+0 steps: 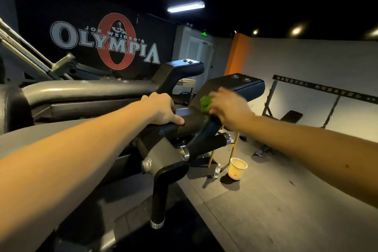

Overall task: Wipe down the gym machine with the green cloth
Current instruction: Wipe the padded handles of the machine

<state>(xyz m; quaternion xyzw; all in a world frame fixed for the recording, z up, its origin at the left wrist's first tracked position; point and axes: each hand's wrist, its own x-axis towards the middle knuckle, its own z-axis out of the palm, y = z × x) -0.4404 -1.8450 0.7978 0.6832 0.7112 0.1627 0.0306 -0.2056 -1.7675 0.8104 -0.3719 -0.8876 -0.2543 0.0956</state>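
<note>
The gym machine (86, 88) is grey and black and fills the left and centre of the view, with padded arms and black handles. My right hand (227, 108) is blurred and closed on a bunched green cloth (205, 102), pressing it against the sloped black arm just below the near pad (243, 84). My left hand (163, 108) lies palm down on the machine's arm beside it, fingers curled over the edge and thumb along the black part. Most of the cloth is hidden under my right hand.
Two black handles (206, 144) stick out below my hands. On the grey floor at right stand a paper cup (237, 168) and a small clear bottle (217, 171). A black bench (290, 116) stands by the far wall.
</note>
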